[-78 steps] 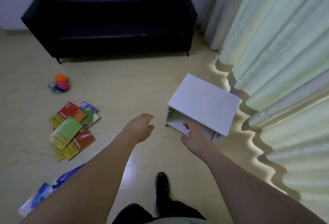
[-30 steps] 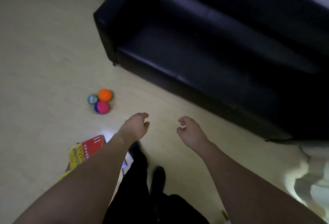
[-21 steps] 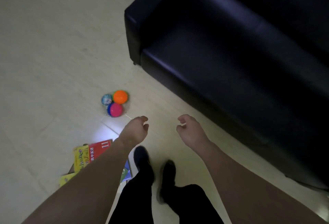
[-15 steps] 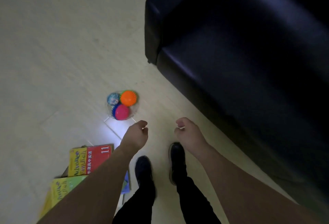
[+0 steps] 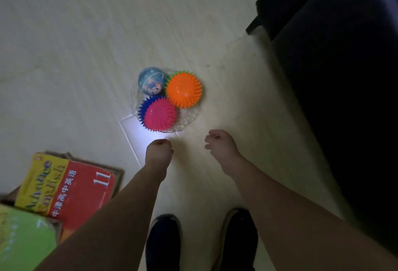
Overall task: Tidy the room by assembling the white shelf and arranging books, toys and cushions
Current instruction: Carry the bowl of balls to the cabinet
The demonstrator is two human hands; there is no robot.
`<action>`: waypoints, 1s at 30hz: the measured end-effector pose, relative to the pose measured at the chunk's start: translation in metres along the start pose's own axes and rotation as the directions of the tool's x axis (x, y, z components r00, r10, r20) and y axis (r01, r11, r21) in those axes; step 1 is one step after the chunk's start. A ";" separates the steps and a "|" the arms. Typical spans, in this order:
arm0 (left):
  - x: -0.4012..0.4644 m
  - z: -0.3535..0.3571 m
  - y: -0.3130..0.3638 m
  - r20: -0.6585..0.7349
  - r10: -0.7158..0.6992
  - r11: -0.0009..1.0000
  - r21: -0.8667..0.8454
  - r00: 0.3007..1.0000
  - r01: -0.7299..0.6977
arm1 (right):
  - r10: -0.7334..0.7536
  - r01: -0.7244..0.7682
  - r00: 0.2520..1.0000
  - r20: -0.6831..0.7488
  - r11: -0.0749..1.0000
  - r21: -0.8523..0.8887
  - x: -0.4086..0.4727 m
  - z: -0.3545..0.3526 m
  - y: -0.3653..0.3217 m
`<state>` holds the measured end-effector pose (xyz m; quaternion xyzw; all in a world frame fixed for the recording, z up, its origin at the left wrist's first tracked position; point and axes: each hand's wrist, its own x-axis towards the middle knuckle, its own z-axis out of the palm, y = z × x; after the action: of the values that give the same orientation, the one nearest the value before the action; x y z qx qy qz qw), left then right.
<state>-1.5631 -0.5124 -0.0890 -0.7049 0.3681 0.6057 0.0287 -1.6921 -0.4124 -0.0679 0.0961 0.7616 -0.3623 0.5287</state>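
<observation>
Three toy balls sit together on a clear plastic dish [image 5: 189,117] on the floor: a spiky orange ball [image 5: 184,89], a spiky pink and blue ball [image 5: 159,114] and a pale blue ball [image 5: 151,80]. My left hand [image 5: 159,151] hangs just below the dish with its fingers loosely curled, holding nothing. My right hand [image 5: 219,145] is to the right of it, fingers also loosely curled and empty. Neither hand touches the balls. A red and yellow book [image 5: 64,189] and a green book [image 5: 23,240] lie in a pile at the lower left.
The black sofa [image 5: 344,76] fills the right side, one leg [image 5: 253,26] showing near the top. My two dark shoes [image 5: 200,242] stand on the pale floor [image 5: 75,44] below the hands.
I have left the white shelf, turned left and walked up to the balls, which are now close below me. Both hands stayed out in front, empty.
</observation>
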 end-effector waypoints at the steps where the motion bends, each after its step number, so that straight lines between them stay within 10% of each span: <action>1: 0.012 0.003 -0.003 -0.014 -0.024 0.997 -0.074 1.000 0.023 | 0.009 -0.010 1.000 0.010 0.999 0.052 0.014 0.006 -0.002; 14: 0.078 0.027 -0.008 -0.023 0.017 0.858 -0.512 1.000 -0.027 | -0.197 0.197 0.980 -0.015 0.980 0.017 0.129 0.060 -0.011; 30: -0.044 0.097 -0.054 0.176 0.021 0.998 -0.069 0.984 -0.009 | 0.177 -0.007 0.955 -0.237 0.814 0.581 0.012 -0.068 0.095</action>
<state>-1.6136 -0.4048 -0.0976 -0.6461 0.3486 0.6782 0.0328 -1.6970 -0.3023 -0.1092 0.3382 0.6784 -0.5310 0.3788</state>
